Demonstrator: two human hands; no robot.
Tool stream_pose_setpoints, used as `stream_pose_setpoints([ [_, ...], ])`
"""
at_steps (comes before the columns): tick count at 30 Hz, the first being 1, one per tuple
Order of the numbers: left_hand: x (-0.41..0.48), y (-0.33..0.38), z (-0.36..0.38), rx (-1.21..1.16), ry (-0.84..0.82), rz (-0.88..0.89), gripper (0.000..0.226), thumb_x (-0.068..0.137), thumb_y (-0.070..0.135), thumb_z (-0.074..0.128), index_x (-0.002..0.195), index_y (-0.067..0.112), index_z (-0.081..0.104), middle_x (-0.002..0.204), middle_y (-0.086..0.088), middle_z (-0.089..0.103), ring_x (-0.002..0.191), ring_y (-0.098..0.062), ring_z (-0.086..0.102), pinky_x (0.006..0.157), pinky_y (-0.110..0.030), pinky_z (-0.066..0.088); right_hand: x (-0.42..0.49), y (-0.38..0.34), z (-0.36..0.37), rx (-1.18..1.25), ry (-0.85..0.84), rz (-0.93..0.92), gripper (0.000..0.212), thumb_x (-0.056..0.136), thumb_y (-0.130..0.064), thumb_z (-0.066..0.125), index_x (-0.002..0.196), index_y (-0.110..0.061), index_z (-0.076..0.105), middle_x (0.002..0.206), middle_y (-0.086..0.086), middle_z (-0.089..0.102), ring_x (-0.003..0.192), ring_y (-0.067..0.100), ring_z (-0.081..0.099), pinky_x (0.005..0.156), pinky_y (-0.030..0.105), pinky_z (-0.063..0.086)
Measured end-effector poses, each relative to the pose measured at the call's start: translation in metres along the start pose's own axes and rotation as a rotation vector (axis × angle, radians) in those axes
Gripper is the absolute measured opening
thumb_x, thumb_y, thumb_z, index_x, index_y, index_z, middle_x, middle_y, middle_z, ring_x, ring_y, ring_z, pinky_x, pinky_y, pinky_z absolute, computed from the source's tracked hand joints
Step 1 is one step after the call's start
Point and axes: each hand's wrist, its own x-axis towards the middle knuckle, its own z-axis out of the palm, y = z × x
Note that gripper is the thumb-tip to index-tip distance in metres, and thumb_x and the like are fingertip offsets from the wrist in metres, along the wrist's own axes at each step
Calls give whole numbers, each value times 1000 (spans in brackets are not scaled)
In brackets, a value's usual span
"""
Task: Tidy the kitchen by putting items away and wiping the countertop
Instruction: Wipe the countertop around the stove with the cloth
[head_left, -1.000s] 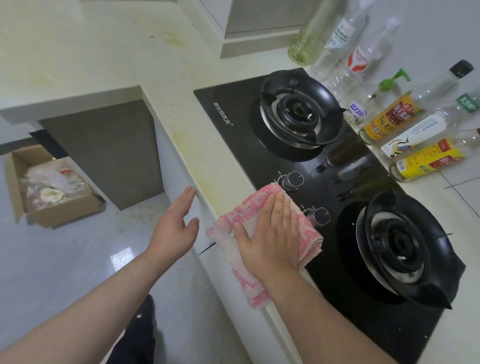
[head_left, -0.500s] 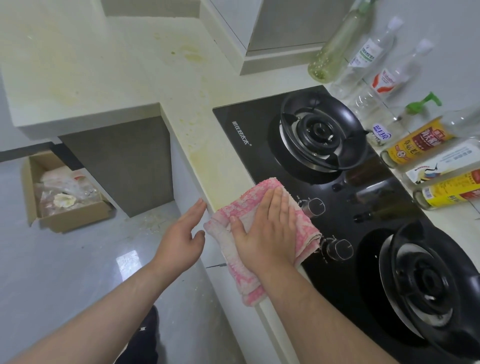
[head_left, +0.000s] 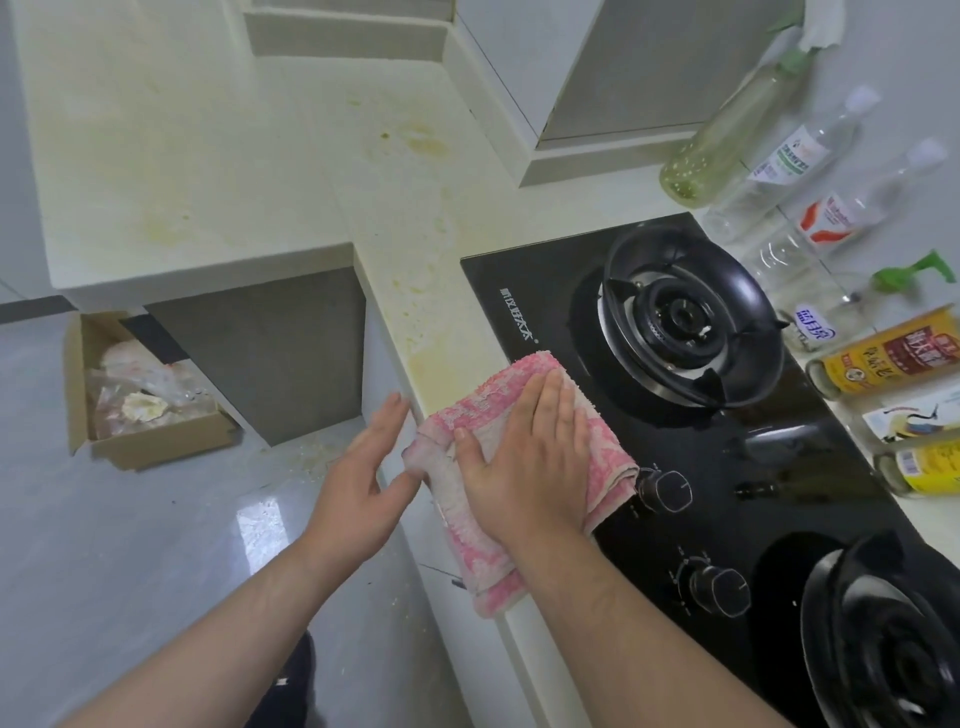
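A pink and white cloth (head_left: 597, 431) lies over the front edge of the stained cream countertop (head_left: 415, 270) and onto the black glass stove (head_left: 727, 441). My right hand (head_left: 524, 457) presses flat on the cloth with straight fingers. My left hand (head_left: 358, 478) is open just below the counter's front edge, fingers straight, its fingertips near the cloth's hanging corner. Part of the cloth hangs down over the counter front.
Two burners (head_left: 685, 317) (head_left: 893, 649) and two knobs (head_left: 665, 488) sit on the stove. Several bottles (head_left: 883, 353) stand along the right wall. A cardboard box (head_left: 140, 395) with bagged items rests on the floor at the left.
My right hand has slid the cloth away from me along the counter edge, past the stove knobs. My left hand has followed beside it.
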Motion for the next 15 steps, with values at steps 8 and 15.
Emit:
stream_pose_setpoints([
  [8,33,1,-16,164,-16,69,71,89,49,52,152,40,19,151,37,12,138,19,12,105,0,15,27,-14,-4,-9,18,-22,99,89,-74,15,154,-6,-16,164,12,-18,151,24,-18,124,42,-7],
  [15,40,-3,-12,102,-46,41,67,92,44,45,153,33,20,159,24,14,142,13,11,116,-15,16,48,-31,-3,2,63,-23,100,89,-73,15,155,-3,-9,165,15,-8,153,25,-9,125,43,0],
])
